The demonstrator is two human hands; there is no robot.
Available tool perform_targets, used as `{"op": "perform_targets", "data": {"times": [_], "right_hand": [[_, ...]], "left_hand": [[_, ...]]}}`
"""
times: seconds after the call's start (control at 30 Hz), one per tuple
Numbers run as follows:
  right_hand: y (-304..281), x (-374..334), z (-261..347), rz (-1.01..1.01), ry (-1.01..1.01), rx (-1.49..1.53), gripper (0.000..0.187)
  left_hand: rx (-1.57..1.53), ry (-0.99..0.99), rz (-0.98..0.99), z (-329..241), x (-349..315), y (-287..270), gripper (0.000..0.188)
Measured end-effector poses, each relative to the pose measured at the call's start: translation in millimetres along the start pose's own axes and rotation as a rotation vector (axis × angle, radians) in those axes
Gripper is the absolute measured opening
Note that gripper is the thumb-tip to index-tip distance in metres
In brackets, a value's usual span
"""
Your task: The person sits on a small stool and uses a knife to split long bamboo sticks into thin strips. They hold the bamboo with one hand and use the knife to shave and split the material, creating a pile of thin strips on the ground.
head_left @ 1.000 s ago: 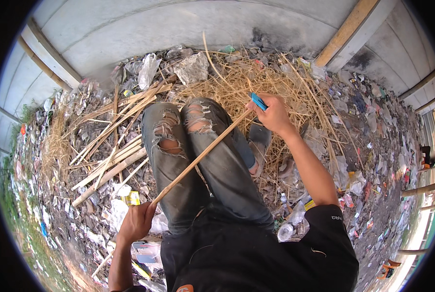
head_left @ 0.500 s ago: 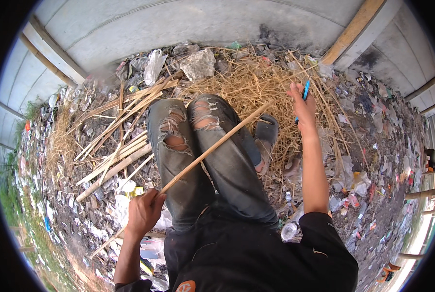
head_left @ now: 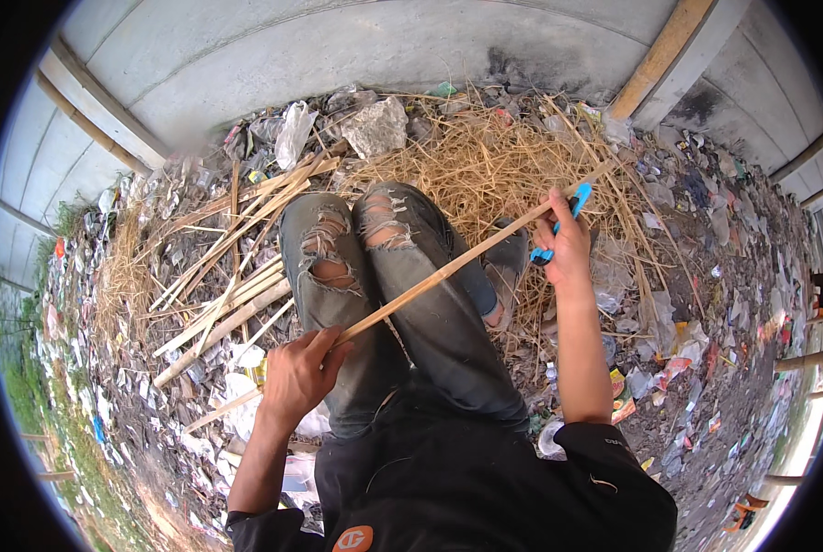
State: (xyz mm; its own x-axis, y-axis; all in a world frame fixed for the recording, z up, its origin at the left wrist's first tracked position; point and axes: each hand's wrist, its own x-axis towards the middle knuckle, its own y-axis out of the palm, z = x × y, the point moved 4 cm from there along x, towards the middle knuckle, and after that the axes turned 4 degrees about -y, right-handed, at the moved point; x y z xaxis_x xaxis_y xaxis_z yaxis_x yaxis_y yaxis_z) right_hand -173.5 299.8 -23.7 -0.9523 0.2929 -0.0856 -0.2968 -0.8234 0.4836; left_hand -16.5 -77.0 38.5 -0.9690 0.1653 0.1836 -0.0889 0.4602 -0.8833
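A long, pale bamboo strip (head_left: 439, 276) slants across my thighs, rising from lower left to upper right. My left hand (head_left: 301, 375) is closed round its lower part, and the tail end pokes out behind that wrist. Near the far end, my right hand (head_left: 566, 241) is closed on a blue utility knife (head_left: 581, 197) with dark parts. Those right fingertips meet the strip's edge. The palm covers the middle of the knife, and I cannot make out its blade.
Several split bamboo pieces (head_left: 232, 313) lie to the left of my knees. Dry shavings (head_left: 485, 152) are heaped ahead, beside a pale rock (head_left: 374, 127) and a white plastic bag (head_left: 293, 133). Litter covers the ground. A grey wall (head_left: 356, 46) closes off the far side.
My right hand has turned and moved slightly left and down, bringing the knife against the strip. My left hand has shifted right and up, and the strip's far end now reaches further right.
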Motion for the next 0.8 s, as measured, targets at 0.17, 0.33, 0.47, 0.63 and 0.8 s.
{"op": "perform_targets", "data": {"times": [0.17, 0.33, 0.47, 0.63, 0.8], "right_hand": [[-137, 30, 87, -0.308, -0.187, 0.095, 0.026], [-219, 10, 120, -0.439, -0.228, 0.048, 0.03], [-250, 3, 112, -0.581, -0.156, -0.004, 0.035], [-283, 9, 109, -0.556, -0.144, 0.071, 0.036], [-343, 14, 141, -0.634, -0.222, 0.148, 0.039]], "left_hand": [[0.297, 0.048, -0.072, 48, -17, -56, 0.025], [0.364, 0.071, -0.146, 69, -14, -80, 0.023], [0.343, 0.129, -0.159, 68, 11, -82, 0.018], [0.334, 0.107, -0.173, 71, 27, -73, 0.022], [0.344, 0.037, -0.394, 73, 23, -89, 0.053]]}}
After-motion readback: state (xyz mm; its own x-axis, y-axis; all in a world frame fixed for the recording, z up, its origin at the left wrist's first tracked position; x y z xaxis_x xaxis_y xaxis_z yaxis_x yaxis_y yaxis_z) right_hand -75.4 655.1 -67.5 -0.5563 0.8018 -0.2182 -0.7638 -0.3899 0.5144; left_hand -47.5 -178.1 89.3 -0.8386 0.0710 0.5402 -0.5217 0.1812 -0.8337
